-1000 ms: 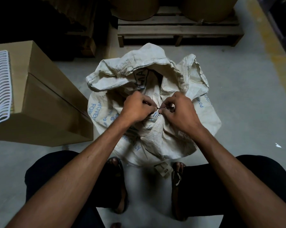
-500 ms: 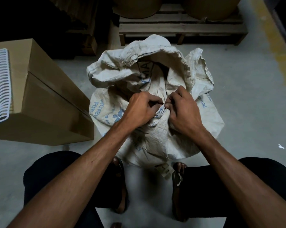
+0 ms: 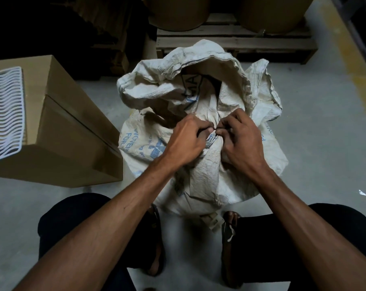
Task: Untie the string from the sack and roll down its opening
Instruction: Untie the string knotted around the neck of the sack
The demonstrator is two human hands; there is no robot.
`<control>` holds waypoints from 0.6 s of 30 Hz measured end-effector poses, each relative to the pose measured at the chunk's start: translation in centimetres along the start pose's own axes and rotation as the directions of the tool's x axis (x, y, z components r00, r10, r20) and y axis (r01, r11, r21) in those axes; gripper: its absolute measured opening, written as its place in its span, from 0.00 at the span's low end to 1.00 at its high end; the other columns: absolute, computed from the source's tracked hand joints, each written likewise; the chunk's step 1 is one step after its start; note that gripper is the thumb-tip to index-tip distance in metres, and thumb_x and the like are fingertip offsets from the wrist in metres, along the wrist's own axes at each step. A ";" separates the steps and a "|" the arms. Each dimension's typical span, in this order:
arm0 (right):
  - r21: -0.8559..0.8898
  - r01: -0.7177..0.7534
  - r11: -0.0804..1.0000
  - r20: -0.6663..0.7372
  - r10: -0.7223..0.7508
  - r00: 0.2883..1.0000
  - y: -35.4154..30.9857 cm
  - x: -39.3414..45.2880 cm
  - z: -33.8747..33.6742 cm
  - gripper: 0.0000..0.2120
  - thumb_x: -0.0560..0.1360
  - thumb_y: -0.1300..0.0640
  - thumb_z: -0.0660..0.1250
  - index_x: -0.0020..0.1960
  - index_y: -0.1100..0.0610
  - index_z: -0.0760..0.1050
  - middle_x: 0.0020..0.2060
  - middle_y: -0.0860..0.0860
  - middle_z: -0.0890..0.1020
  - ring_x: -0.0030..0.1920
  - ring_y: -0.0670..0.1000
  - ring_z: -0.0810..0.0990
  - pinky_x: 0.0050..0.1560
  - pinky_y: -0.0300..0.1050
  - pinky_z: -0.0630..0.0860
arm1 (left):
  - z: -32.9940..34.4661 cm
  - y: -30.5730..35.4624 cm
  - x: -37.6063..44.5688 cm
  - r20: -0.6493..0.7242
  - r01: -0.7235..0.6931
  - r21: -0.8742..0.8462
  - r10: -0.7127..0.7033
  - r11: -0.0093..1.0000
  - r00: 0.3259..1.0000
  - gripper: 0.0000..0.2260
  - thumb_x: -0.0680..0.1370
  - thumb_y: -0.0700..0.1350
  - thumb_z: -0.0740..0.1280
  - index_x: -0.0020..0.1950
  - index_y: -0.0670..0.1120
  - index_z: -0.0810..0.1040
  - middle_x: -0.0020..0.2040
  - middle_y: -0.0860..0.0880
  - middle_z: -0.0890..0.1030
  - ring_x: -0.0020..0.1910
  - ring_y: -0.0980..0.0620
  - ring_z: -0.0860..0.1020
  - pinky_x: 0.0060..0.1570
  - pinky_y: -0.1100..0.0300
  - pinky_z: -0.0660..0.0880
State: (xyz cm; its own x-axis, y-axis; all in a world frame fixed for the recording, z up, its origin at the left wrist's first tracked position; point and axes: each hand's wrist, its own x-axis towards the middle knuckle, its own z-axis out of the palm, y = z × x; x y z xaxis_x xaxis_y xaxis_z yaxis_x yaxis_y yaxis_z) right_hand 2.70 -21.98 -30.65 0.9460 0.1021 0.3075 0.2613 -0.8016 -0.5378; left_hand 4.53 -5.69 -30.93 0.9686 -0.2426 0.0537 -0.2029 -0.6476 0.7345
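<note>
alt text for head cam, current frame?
Seen from above, left hand and right hand pinch at the tied neck of a crumpled white sack on the floor. A cardboard box stands to its left, a wooden pallet behind it.

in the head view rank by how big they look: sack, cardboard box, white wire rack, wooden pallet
1. sack
2. cardboard box, near the sack's size and cut off at the left edge, so that order is unsure
3. wooden pallet, farther away and partly hidden
4. white wire rack, cut off at the left edge
</note>
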 end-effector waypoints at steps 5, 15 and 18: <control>0.046 0.064 0.997 -0.042 -0.062 0.997 -0.2 0.4 -0.8 0.02 0.75 0.63 0.73 0.47 0.62 0.82 0.44 0.52 0.77 0.43 0.54 0.77 0.42 0.52 0.76 | -1.3 0.8 -0.2 -0.059 0.009 -0.117 -0.016 0.993 0.998 0.05 0.78 0.42 0.72 0.49 0.44 0.87 0.43 0.47 0.84 0.45 0.55 0.78 0.49 0.59 0.74; 0.048 0.076 0.996 0.081 -0.079 0.994 -0.1 -1.1 -0.6 0.01 0.76 0.62 0.73 0.47 0.59 0.82 0.44 0.51 0.77 0.43 0.51 0.77 0.42 0.47 0.75 | -1.3 -0.9 -0.9 0.042 -0.171 0.024 0.170 0.985 0.985 0.03 0.77 0.39 0.73 0.48 0.41 0.85 0.42 0.44 0.78 0.41 0.50 0.76 0.43 0.62 0.67; 0.070 0.054 0.996 0.094 -0.060 0.994 -0.3 -0.3 -0.2 0.01 0.75 0.62 0.73 0.46 0.60 0.82 0.44 0.52 0.77 0.42 0.51 0.77 0.42 0.47 0.74 | -1.9 -1.4 -0.3 0.054 -0.230 0.078 0.227 0.970 0.972 0.04 0.77 0.40 0.73 0.48 0.40 0.86 0.42 0.41 0.78 0.42 0.45 0.78 0.43 0.57 0.71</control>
State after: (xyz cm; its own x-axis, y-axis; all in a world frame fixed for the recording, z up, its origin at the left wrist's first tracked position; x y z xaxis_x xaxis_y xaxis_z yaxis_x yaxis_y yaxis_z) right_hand 2.28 -21.88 -30.43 0.9425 0.2050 0.2641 0.3244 -0.7515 -0.5744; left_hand 4.83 -3.36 -30.66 0.8883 -0.4217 0.1820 -0.4310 -0.6284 0.6476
